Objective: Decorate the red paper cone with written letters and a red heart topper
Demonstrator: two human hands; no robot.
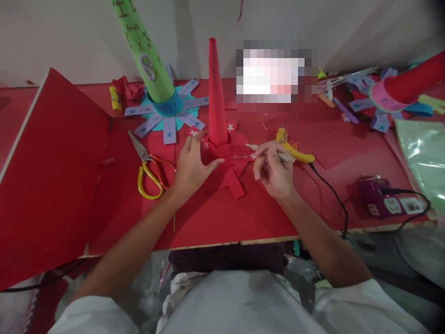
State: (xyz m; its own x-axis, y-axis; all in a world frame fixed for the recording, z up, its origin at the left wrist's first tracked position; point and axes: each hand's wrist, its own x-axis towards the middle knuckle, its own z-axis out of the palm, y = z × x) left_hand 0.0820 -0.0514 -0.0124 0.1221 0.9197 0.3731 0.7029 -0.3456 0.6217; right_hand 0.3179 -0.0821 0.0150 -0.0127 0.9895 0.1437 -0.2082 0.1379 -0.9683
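A red paper cone (217,102) stands upright on a round red base with flat strips fanning out. One red strip (239,153), pointing right, carries white letters and a star. My left hand (191,169) rests at the left of the base, thumb stretched toward the cone's foot and fingers apart. Pinched in my right hand (278,174) is a white pen (251,147), its tip pointing left above the lettered strip. Another red strip (236,183) at the front looks plain. A yellow glue gun (301,154) lies just behind my right hand.
Scissors (149,169) lie left of my left hand. A green cone (149,60) with lilac strips stands behind them, near a glue stick (116,100). A red panel (55,176) rises at left. At right are a purple power adapter (378,197) and a black cord (335,195).
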